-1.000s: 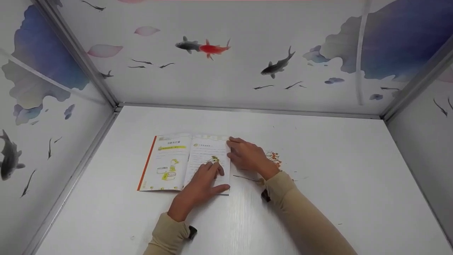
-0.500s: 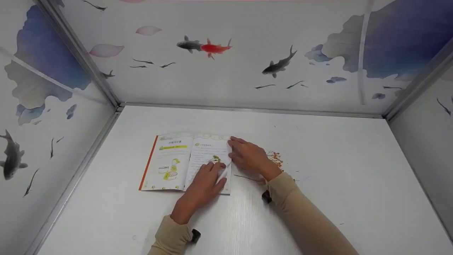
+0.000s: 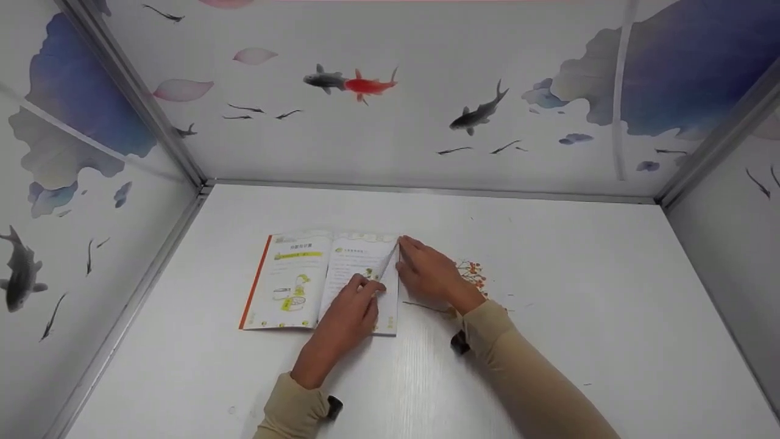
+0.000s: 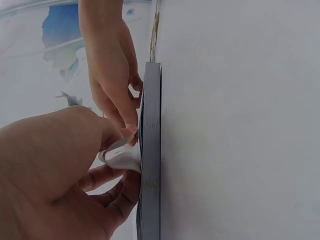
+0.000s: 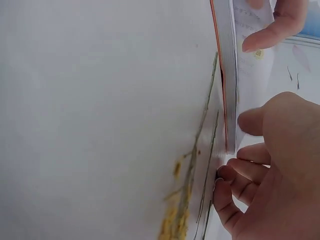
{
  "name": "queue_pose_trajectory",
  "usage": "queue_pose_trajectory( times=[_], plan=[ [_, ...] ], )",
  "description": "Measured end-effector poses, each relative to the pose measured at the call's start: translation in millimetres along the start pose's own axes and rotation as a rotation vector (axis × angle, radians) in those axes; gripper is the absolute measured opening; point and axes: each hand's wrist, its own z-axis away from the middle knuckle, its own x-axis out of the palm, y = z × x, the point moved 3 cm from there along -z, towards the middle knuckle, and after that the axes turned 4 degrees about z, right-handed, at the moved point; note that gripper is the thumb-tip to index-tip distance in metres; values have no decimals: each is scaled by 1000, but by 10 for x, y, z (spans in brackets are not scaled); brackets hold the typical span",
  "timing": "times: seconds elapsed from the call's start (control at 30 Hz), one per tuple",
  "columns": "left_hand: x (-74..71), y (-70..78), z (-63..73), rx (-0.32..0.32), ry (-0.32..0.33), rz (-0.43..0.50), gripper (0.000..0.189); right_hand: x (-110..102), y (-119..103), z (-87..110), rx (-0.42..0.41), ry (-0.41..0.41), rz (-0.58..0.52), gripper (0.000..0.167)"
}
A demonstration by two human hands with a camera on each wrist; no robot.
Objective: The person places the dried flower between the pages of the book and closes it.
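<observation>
An open book (image 3: 292,266) with an orange edge lies on the white table, text and cartoon drawings on its pages. My left hand (image 3: 348,311) pinches a right-hand page (image 4: 125,161), which curls up between thumb and fingers in the left wrist view. A diagonal fold runs from there to the upper right corner. At that corner is my right hand (image 3: 429,268), its fingers along the book's edge. In the right wrist view the right thumb (image 5: 252,121) lies against the page side, and the other fingers bend just past the book's corner.
Right of the book, partly behind my right hand and wrist, lies a sprig with orange berries (image 3: 474,274). A thin stem (image 3: 423,306) points toward the book. Yellow-flowered stems (image 5: 187,175) show close beside the book. Printed fish panels (image 3: 365,134) wall the table (image 3: 579,292).
My left hand has drawn its fingers together on the right page and lifted it, so a diagonal fold now shows. The right hand has shifted slightly right at the page corner.
</observation>
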Motion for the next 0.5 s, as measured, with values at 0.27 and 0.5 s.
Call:
queue_pose_trajectory(
  times=[0.27, 0.5],
  plan=[
    [-45, 18, 44, -63, -21, 35, 47, -30, -57, 4, -28, -7, 82, 70],
    [-124, 71, 104, -47, 8, -16, 52, -15, -94, -10, -36, -21, 101, 69]
  ],
)
